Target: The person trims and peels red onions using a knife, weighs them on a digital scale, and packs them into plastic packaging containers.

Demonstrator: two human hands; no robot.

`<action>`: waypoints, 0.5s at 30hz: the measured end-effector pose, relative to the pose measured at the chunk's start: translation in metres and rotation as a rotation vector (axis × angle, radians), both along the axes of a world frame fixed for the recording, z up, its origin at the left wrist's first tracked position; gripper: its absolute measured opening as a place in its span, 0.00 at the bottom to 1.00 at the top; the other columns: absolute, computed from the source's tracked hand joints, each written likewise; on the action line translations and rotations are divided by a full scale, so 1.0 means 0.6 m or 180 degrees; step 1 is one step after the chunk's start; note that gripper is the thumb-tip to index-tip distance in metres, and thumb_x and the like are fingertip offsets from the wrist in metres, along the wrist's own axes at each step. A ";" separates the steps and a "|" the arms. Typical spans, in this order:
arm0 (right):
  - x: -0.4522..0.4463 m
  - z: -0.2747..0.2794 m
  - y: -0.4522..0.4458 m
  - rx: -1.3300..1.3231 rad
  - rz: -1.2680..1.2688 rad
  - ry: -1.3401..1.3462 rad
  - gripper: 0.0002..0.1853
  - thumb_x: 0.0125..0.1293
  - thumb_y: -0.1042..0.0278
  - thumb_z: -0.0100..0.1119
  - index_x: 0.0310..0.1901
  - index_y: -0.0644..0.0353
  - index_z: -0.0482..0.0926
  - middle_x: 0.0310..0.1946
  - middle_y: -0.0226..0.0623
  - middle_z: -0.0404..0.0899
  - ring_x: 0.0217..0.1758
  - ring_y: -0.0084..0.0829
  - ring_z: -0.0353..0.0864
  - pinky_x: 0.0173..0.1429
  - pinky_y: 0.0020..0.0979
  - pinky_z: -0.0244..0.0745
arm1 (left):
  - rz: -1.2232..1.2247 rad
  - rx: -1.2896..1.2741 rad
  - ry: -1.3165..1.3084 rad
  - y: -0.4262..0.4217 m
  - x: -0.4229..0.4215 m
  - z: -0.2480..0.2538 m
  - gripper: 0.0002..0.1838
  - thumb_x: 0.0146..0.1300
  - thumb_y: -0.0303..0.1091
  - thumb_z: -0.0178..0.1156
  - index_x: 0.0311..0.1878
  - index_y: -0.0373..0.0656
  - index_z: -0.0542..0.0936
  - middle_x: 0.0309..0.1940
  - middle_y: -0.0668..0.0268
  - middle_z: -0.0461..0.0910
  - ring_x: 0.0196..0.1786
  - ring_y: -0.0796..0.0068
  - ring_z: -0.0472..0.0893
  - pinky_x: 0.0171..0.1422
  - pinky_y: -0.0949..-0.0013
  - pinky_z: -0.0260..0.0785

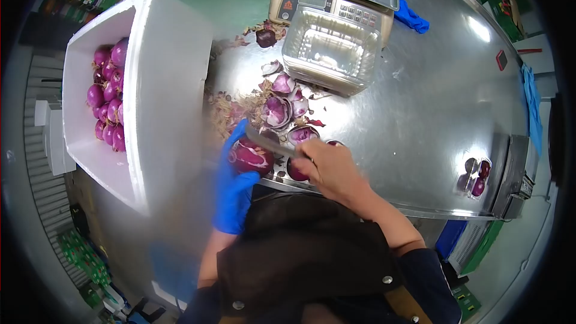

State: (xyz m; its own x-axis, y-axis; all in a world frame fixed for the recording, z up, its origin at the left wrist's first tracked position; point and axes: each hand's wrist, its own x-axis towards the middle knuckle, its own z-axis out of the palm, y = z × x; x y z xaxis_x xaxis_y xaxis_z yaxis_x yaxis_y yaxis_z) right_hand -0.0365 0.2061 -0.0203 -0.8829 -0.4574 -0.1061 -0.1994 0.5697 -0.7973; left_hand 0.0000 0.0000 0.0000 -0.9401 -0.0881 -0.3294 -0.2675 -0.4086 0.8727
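Note:
My left hand (234, 186), in a blue glove, grips a red onion (252, 157) over the near edge of the steel table. A pale streak runs across the onion's dark skin. In my bare right hand (331, 168) is a knife (273, 143), its blade reaching left across the top of the onion. Another red onion (296, 170) lies just under my right hand, partly hidden by it. Beyond the blade are peeled-off onion skins (277, 111) and a cup-shaped outer layer (303, 135). Whether the blade cuts into the onion is hard to tell.
At left stands a white foam box (144, 102) with several red onions (108, 96). Clear plastic trays (333, 48) lean against a scale (312, 1) at the back. A dark onion (266, 38) sits by it. A packed tray of onions (479, 179) lies far right.

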 end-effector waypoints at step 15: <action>-0.031 0.064 -0.095 -0.0710 -0.0717 0.0592 0.36 0.62 0.49 0.69 0.65 0.62 0.70 0.66 0.46 0.67 0.59 0.44 0.77 0.51 0.42 0.79 | -0.0141 -0.1280 0.0545 0.022 0.008 -0.035 0.51 0.49 0.26 0.77 0.76 0.42 0.59 0.65 0.61 0.69 0.66 0.67 0.71 0.72 0.62 0.65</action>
